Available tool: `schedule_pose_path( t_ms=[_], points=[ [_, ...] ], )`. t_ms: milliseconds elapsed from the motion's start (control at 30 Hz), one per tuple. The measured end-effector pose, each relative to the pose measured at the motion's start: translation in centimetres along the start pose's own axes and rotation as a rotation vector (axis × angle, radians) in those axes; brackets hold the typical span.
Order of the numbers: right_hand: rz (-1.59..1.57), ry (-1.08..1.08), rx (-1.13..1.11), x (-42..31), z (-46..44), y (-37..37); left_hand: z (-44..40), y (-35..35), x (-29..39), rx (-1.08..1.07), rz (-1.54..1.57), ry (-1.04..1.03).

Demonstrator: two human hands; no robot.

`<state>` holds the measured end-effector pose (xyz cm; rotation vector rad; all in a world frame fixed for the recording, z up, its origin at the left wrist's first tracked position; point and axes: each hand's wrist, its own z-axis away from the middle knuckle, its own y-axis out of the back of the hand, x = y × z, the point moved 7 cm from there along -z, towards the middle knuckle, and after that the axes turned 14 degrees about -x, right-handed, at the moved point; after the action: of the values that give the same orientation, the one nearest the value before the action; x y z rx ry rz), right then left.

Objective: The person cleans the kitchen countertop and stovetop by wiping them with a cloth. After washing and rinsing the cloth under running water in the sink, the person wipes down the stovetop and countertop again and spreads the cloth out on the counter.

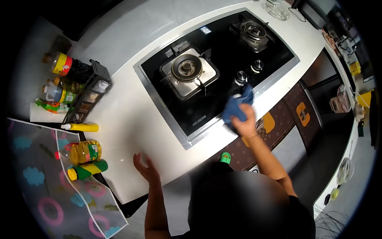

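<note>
My right hand holds a bunched blue cloth at the front edge of the black glass gas stove, just below the control knobs. The cloth covers part of the glass and the metal frame. My left hand is over the white countertop near its front edge, fingers apart, with nothing in it. The large left burner and the smaller right burner have metal supports around them.
At the left are an oil bottle, a green bottle, a yellow spray bottle and a black spice rack. A wire rack stands beyond the stove. A patterned mat lies on the floor.
</note>
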<state>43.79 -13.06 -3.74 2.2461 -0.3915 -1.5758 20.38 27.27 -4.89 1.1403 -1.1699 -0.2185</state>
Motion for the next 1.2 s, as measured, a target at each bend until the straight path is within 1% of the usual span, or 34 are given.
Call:
schedule_pose_path(
  t_ms=[33, 67, 100, 133, 200, 267, 300, 367, 400, 433, 467, 500, 533, 600, 667, 700, 767, 800, 867, 900, 933, 1000, 1067, 1100, 1133, 1167, 1200],
  points=[
    [0.117, 0.206, -0.08, -4.1, 0.2, -2.6, 0.2, -0.6, 0.5, 0.026, -0.016, -0.022],
    [0.072, 0.244, -0.175, -6.7, 0.7, -6.0, 0.4, -1.0, 1.2, 0.027, -0.034, -0.023],
    [0.116, 0.247, -0.429, -8.9, 1.2, -9.9, 0.6, -1.5, 1.9, 0.023, -0.053, -0.026],
    [0.198, 0.208, -0.594, -10.4, 2.1, -13.5, 0.6, -2.0, 2.5, 0.019, -0.067, -0.031],
    [0.29, 0.354, -0.723, -12.7, 2.7, -17.8, 1.1, -3.0, 3.1, 0.019, -0.189, -0.105],
    [0.234, 0.403, -0.793, -11.9, 1.3, -17.4, 2.1, -3.7, 3.3, 0.025, -0.301, -0.201],
    [0.205, 0.425, -0.833, -11.2, 0.5, -16.9, 2.3, -3.6, 3.6, 0.032, -0.302, -0.207],
    [0.253, 0.455, -0.801, -8.5, -1.3, -13.4, 2.2, -3.5, 4.1, 0.058, -0.294, -0.215],
    [0.255, 0.505, -0.635, -7.2, -2.9, -10.1, 2.3, -3.5, 4.3, 0.053, -0.308, -0.212],
    [0.233, 0.442, -0.555, -5.8, -4.9, -6.9, 2.4, -3.4, 4.4, 0.051, -0.323, -0.205],
    [0.327, 0.46, -0.458, -4.4, -6.4, -4.3, 2.3, -3.4, 4.6, 0.051, -0.339, -0.203],
    [0.353, 0.381, -0.394, -2.7, -7.7, -2.5, 2.1, -3.5, 4.8, 0.042, -0.333, -0.208],
    [0.332, 0.26, -0.44, -1.1, -9.2, -1.4, 2.1, -3.6, 5.0, 0.028, -0.329, -0.214],
    [0.416, 0.209, -0.34, -1.5, -8.5, -2.1, 2.1, -3.4, 5.3, 0.019, -0.342, -0.222],
    [0.417, 0.134, -0.301, -2.9, -6.8, -3.9, 2.0, -3.4, 5.9, 0.033, -0.367, -0.231],
    [0.384, 0.146, -0.417, -4.0, -5.3, -6.2, 2.0, -3.5, 5.9, 0.058, -0.367, -0.251],
    [0.3, 0.221, -0.573, -7.2, -1.2, -11.3, 2.3, -3.4, 5.6, 0.086, -0.373, -0.3],
    [0.334, 0.288, -0.638, -8.7, 0.9, -14.0, 2.7, -3.3, 4.8, 0.05, -0.378, -0.256],
    [0.221, 0.383, -0.765, -10.8, 3.2, -16.4, 2.4, -3.4, 3.7, 0.001, -0.386, -0.198],
    [0.175, 0.448, -0.777, -11.0, 3.3, -15.6, 2.1, -2.2, 4.3, 0.001, -0.124, -0.107],
    [0.126, 0.507, -0.8, -11.0, 3.9, -14.4, 1.8, -0.6, 5.6, 0.02, -0.143, -0.197],
    [0.092, 0.613, -0.752, -8.6, 4.5, -10.0, 1.4, 2.0, 6.9, -0.004, -0.165, -0.235],
    [0.248, 0.479, -0.781, -4.3, 2.7, -4.4, 1.5, 4.0, 7.3, -0.054, -0.12, -0.214],
    [0.385, 0.347, -0.701, -2.5, 1.1, -1.1, 2.4, 5.3, 6.9, -0.073, -0.114, -0.182],
    [0.439, 0.315, -0.618, -0.6, -0.5, 2.3, 3.1, 6.3, 6.3, -0.073, -0.108, -0.18],
    [0.455, 0.146, -0.53, 1.5, -2.3, 5.3, 4.0, 7.6, 5.6, -0.06, -0.099, -0.13],
    [0.429, 0.067, -0.422, 3.6, -3.4, 7.9, 4.9, 8.7, 5.0, -0.039, -0.089, -0.089]
  ],
)
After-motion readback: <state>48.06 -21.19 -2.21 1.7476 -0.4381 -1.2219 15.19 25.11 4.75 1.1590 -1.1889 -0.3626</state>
